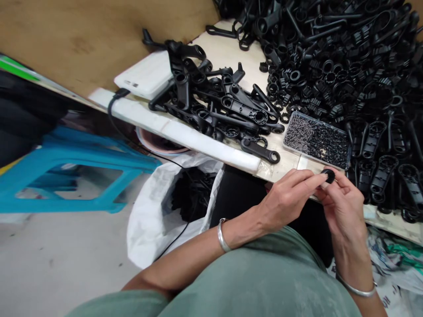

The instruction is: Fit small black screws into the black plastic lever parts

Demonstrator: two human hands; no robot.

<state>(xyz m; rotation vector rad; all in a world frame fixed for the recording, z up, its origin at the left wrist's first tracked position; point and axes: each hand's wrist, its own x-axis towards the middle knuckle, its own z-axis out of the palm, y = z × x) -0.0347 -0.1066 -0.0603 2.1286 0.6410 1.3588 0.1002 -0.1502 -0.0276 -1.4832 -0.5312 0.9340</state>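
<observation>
My left hand [287,198] and my right hand [345,198] meet at the front edge of the table. Between their fingertips they pinch a small round black plastic ring [329,176], gripped from both sides. My fingers cover part of it. Just beyond my hands lies a clear plastic box [317,165] with small metal-coloured pieces [299,132] in its left part and small black pieces [333,143] in its right part. A black plastic arm with a round hole [261,150] rests on the table to the left of the box.
Black plastic arms [244,108] are heaped left of the box, and a large pile of black parts [330,66] fills the back right. A white device [145,75] with a cable stands at the left. Below are a white sack [142,233] and a blue stool [66,156].
</observation>
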